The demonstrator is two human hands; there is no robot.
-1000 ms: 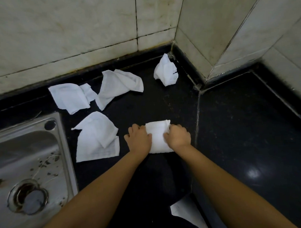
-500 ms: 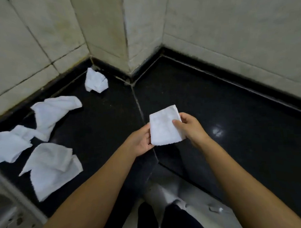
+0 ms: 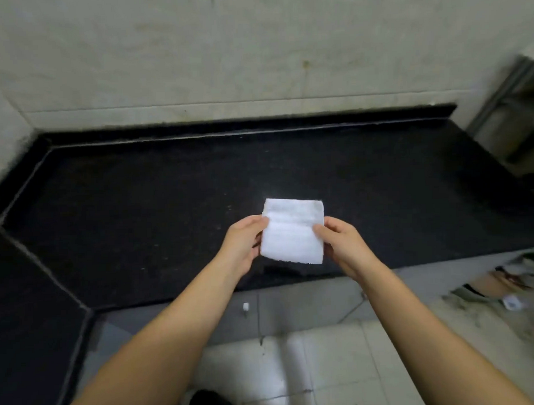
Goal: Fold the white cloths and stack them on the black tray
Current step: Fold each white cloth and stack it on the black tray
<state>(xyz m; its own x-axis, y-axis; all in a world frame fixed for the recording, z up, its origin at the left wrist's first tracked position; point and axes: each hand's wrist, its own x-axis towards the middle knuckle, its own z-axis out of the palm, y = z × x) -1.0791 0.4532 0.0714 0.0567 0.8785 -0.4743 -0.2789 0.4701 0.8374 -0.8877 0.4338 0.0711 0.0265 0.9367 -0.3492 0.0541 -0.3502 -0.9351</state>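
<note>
A small folded white cloth [image 3: 292,231], roughly square, hangs in the air above the front part of the black stone counter [image 3: 169,205]. My left hand [image 3: 243,245] pinches its left edge. Its right edge is pinched by my right hand [image 3: 343,245], thumb on top. No black tray shows in this view, and the other white cloths are out of sight.
The counter runs right along a pale tiled wall [image 3: 254,51] and bends at a corner on the left. A metal frame [image 3: 505,115] stands at the far right. Below the counter edge lie floor tiles [image 3: 295,368], a dark shoe [image 3: 210,404] and clutter [image 3: 504,285] at right.
The folded cloth left the counter and travelled right in both hands as my view swung right. The sink and the loose cloths have gone out of sight.
</note>
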